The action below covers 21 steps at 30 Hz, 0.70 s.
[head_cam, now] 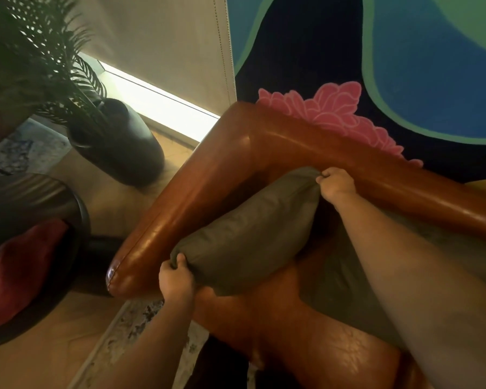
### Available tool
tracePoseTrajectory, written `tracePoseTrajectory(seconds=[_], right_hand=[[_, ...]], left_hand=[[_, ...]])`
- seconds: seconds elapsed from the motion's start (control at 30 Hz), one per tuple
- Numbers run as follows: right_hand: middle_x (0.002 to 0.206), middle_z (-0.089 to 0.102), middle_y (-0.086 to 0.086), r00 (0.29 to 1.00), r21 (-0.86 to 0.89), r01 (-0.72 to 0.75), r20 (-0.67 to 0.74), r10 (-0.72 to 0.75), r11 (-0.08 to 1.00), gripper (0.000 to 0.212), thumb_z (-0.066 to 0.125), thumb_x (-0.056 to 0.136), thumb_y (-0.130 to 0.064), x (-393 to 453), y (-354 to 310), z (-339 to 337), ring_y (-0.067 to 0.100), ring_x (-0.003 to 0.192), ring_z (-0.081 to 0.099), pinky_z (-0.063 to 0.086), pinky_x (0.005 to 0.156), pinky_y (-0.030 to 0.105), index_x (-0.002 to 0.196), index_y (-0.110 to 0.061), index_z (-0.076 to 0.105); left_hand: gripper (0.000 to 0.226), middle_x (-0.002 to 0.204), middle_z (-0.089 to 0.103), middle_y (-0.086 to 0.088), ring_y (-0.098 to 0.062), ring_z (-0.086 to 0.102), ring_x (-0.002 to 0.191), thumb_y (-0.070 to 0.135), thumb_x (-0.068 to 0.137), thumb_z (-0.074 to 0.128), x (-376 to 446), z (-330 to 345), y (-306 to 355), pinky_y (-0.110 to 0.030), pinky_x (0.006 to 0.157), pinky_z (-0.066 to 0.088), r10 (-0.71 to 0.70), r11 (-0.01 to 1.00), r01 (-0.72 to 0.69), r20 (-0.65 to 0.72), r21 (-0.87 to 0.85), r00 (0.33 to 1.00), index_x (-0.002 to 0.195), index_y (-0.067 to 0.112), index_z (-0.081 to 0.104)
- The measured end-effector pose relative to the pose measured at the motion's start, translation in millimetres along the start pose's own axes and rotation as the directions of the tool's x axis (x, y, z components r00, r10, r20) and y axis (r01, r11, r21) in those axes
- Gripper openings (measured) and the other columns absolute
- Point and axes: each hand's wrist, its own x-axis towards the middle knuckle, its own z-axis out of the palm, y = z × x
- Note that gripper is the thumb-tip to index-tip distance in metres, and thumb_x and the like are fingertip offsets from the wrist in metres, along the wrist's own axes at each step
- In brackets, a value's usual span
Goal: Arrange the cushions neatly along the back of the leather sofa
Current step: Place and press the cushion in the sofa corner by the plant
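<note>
An olive-green cushion (250,234) stands on edge in the corner of the brown leather sofa (334,155), leaning toward the armrest (185,209). My left hand (177,279) pinches its near lower corner. My right hand (337,183) grips its far upper corner, close to the sofa's backrest. A second, darker green cushion (345,282) lies on the seat under my right forearm, partly hidden by it.
A dark vase (118,141) with a palm plant (31,57) stands on the floor left of the sofa. A round black table (76,220) holding a red cloth (20,270) is at the left. A painted mural (404,66) covers the wall behind the sofa.
</note>
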Motion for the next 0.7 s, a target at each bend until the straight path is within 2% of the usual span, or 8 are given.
tracePoseTrajectory(seconds=[0.13,0.2,0.27,0.33,0.4,0.47,0.6,0.7], right_hand=[[0.118,0.067,0.018,0.991,-0.017,0.017,0.136,-0.015,1.000,0.021,0.061,0.100,-0.020,-9,-3,-8,0.037,0.111,0.065,0.051,0.102,0.049,0.109,-0.003,0.069],[0.123,0.065,0.013,0.988,-0.099,0.043,0.153,-0.027,0.994,0.025,0.062,0.101,-0.028,-26,2,-26,0.034,0.114,0.063,0.049,0.101,0.043,0.114,-0.008,0.066],[0.128,0.063,0.009,0.991,-0.172,0.056,0.126,-0.034,0.983,0.033,0.060,0.100,-0.036,-46,11,-35,0.032,0.118,0.060,0.045,0.094,0.039,0.125,-0.016,0.062],[0.129,0.062,0.009,0.993,-0.234,0.059,0.112,-0.033,0.971,0.035,0.059,0.100,-0.041,-64,23,-34,0.032,0.117,0.060,0.046,0.089,0.039,0.127,-0.019,0.059],[0.132,0.061,0.010,0.996,-0.247,0.044,0.084,-0.024,0.968,0.037,0.056,0.100,-0.042,-95,48,-49,0.032,0.120,0.059,0.049,0.094,0.040,0.129,-0.018,0.059],[0.136,0.059,0.011,0.997,-0.245,0.042,0.074,-0.024,0.969,0.039,0.054,0.101,-0.042,-116,63,-47,0.033,0.125,0.057,0.048,0.100,0.041,0.131,-0.017,0.059],[0.129,0.063,0.012,0.999,-0.210,0.027,0.041,-0.019,0.977,0.035,0.051,0.102,-0.043,-154,91,-63,0.034,0.120,0.059,0.050,0.098,0.041,0.124,-0.018,0.062],[0.128,0.065,0.011,0.999,-0.202,0.035,0.014,-0.033,0.979,0.034,0.051,0.101,-0.044,-170,108,-79,0.035,0.119,0.061,0.051,0.097,0.040,0.121,-0.020,0.063]], left_hand=[[0.030,0.107,0.065,-0.006,-0.024,0.062,0.095,0.043,0.103,0.055,4,-13,3,-0.047,0.090,0.053,0.047,0.989,-0.051,0.034,0.138,0.998,0.114,0.016,0.061],[0.030,0.109,0.066,-0.009,-0.022,0.061,0.090,0.042,0.103,0.056,-4,-21,11,-0.042,0.082,0.051,0.069,0.978,-0.081,0.069,0.194,0.995,0.116,0.016,0.062],[0.038,0.112,0.065,-0.009,-0.023,0.061,0.091,0.040,0.104,0.055,-10,-28,15,-0.039,0.079,0.049,0.064,0.972,-0.081,0.085,0.222,0.994,0.130,0.013,0.061],[0.044,0.125,0.062,-0.011,-0.028,0.062,0.104,0.038,0.104,0.053,-18,-36,18,-0.043,0.090,0.052,0.041,0.980,-0.053,0.069,0.192,0.997,0.143,0.015,0.053],[0.048,0.142,0.052,-0.012,-0.033,0.056,0.123,0.034,0.104,0.054,-47,-34,23,-0.051,0.106,0.048,0.135,0.979,-0.141,0.046,0.150,0.990,0.149,0.020,0.046],[0.046,0.151,0.042,-0.009,-0.032,0.048,0.134,0.030,0.104,0.054,-71,-27,25,-0.052,0.113,0.041,0.258,0.959,-0.258,0.018,0.118,0.966,0.148,0.022,0.047],[0.033,0.134,0.056,0.000,-0.018,0.061,0.112,0.028,0.105,0.052,-134,11,29,-0.039,0.101,0.050,0.455,0.876,-0.475,0.185,0.081,0.871,0.138,0.023,0.057],[0.023,0.114,0.068,0.002,-0.021,0.066,0.104,0.031,0.104,0.053,-170,45,25,-0.037,0.093,0.051,0.506,0.811,-0.575,0.367,0.105,0.780,0.123,0.024,0.065]])
